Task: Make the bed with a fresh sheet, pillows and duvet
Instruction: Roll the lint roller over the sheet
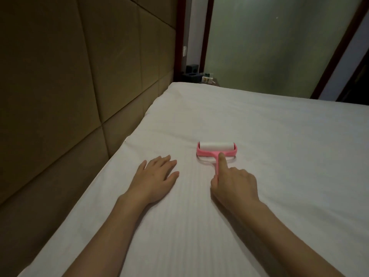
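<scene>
A white striped sheet [279, 156] covers the whole mattress and lies fairly smooth. On it stands a pink lint roller [216, 149] with a white roll, its head pointing away from me. My right hand [233, 182] grips the roller's pink handle, with the index finger stretched along it toward the head. Flat on the sheet to the roller's left rests my left hand [157, 178], fingers spread and straight, holding nothing. No pillows or duvet are in view.
A padded brown headboard [69, 86] runs along the bed's left side. Past the far corner stands a bedside table [199, 77] with small dark items. A frosted glass panel [279, 47] in a dark red frame lies beyond the bed.
</scene>
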### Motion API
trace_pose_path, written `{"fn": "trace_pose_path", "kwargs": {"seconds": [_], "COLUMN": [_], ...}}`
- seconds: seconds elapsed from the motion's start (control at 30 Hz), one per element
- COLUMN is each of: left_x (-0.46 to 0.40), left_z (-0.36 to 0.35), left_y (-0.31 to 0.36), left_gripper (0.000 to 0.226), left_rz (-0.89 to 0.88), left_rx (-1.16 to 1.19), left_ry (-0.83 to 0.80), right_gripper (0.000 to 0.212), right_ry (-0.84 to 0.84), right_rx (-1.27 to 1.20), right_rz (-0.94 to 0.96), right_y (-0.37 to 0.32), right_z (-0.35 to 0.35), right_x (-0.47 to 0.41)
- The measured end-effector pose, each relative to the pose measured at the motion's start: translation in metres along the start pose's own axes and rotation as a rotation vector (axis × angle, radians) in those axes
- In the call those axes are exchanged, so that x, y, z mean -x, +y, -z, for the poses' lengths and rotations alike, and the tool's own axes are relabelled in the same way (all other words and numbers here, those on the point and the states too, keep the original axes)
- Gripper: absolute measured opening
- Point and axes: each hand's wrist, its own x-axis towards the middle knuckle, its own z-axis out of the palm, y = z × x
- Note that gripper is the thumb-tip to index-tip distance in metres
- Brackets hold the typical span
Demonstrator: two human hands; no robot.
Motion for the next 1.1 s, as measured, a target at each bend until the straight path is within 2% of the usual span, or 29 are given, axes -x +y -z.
{"fn": "trace_pose_path", "kwargs": {"seconds": [0.1,0.23,0.3,0.47,0.5,0.6,0.67,0.83,0.87,0.97,1.1], "left_x": [-0.022,-0.028,-0.027,-0.029,-0.03,-0.035,-0.036,-0.029,-0.027,-0.025,-0.028], "left_z": [0.001,0.001,0.003,0.015,0.015,0.013,0.008,0.003,0.004,0.002,-0.003], "left_y": [-0.007,-0.012,-0.014,-0.021,-0.023,-0.026,-0.028,-0.026,-0.024,-0.022,-0.033], "left_gripper": [0.051,0.054,0.056,0.066,0.075,0.127,0.138,0.128,0.119,0.07,0.046], "left_rz": [-0.007,0.012,0.043,0.12,0.129,0.084,0.069,0.071,0.076,0.126,0.128], "left_rx": [0.007,0.017,0.031,-0.001,-0.002,-0.029,-0.059,-0.027,-0.01,0.019,0.013], "left_ry": [-0.014,-0.061,-0.085,-0.169,-0.175,-0.232,-0.267,-0.172,-0.149,-0.081,0.158], "right_gripper": [0.06,0.038,0.04,0.035,0.034,0.033,0.033,0.031,0.03,0.03,0.032], "right_ry": [0.043,0.151,0.211,0.134,0.128,0.117,0.103,0.088,0.095,0.103,0.065], "right_rx": [-0.036,-0.131,-0.155,-0.129,-0.12,-0.124,-0.131,-0.035,-0.004,0.045,-0.015], "right_rz": [0.01,0.058,0.134,0.215,0.201,0.136,0.108,0.151,0.178,0.236,0.268], "right_y": [-0.008,-0.03,-0.056,-0.13,-0.139,-0.153,-0.157,-0.158,-0.157,-0.153,-0.139], "right_z": [-0.008,0.0,-0.003,-0.036,-0.043,-0.05,-0.046,-0.041,-0.041,-0.036,-0.014], "right_x": [-0.052,-0.124,-0.152,-0.209,-0.221,-0.26,-0.278,-0.261,-0.25,-0.207,-0.139]}}
